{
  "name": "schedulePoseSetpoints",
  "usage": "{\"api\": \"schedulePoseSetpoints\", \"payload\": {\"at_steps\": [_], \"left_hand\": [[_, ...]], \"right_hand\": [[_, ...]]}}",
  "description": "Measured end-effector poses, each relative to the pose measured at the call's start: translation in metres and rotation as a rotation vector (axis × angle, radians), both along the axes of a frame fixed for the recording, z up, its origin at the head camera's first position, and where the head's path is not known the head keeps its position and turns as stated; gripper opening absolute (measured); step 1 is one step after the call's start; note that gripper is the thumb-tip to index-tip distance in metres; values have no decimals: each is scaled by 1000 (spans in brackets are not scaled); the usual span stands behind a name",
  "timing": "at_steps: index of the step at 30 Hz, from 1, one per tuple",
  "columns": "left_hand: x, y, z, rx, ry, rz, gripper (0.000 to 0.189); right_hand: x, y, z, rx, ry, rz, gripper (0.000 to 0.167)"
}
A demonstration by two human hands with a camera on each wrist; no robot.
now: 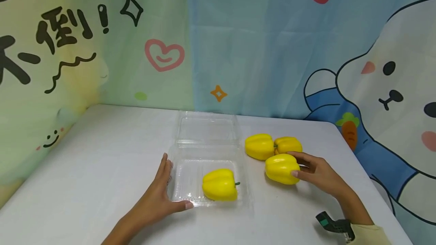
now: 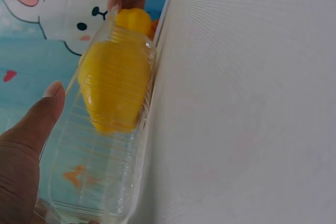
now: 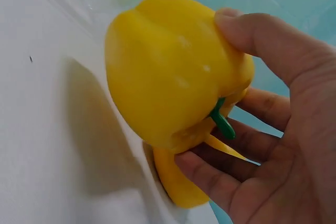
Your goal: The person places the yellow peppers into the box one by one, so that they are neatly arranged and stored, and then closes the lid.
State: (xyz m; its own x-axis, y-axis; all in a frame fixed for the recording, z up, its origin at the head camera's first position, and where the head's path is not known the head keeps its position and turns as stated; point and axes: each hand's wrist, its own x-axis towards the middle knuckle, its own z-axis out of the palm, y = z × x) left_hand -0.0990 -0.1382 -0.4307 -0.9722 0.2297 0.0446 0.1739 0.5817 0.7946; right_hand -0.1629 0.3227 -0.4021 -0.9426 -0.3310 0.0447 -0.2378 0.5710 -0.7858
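Observation:
A clear plastic clamshell box [image 1: 184, 173] lies on the white table with its lid [image 1: 207, 127] folded back flat. One yellow bell pepper [image 1: 219, 185] with a green stem sits in the base, towards the right. At the box's near left corner is my left hand [image 1: 158, 192], its fingers straight along the side and the thumb at the front edge. My right hand [image 1: 320, 173] grips a second yellow bell pepper [image 3: 168, 72] between thumb and fingers, right of the box. In the right wrist view this pepper hangs over its shadow, clear of the table.
Behind the held pepper lie two more yellow bell peppers, one on the left [image 1: 259, 146] and one on the right [image 1: 289, 144], close together. A printed cloth [image 1: 252, 48] hangs behind the white table [image 1: 112, 154]. A dark strap device [image 1: 335, 224] is at the right wrist.

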Motion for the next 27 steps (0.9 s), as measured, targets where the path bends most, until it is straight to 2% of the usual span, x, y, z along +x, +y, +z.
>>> {"api": "schedulePoseSetpoints", "payload": {"at_steps": [6, 13, 17, 27], "left_hand": [[-1, 1, 0, -2, 8, -12, 136], [0, 0, 0, -14, 12, -8, 136], [0, 0, 1, -11, 20, -13, 135], [1, 0, 1, -10, 10, -13, 136]], "right_hand": [[5, -11, 5, -5, 32, -48, 55], [6, -28, 12, -30, 148, -134, 53], [8, -32, 15, -68, 190, -137, 52], [7, -47, 19, -104, 201, -113, 52]]}}
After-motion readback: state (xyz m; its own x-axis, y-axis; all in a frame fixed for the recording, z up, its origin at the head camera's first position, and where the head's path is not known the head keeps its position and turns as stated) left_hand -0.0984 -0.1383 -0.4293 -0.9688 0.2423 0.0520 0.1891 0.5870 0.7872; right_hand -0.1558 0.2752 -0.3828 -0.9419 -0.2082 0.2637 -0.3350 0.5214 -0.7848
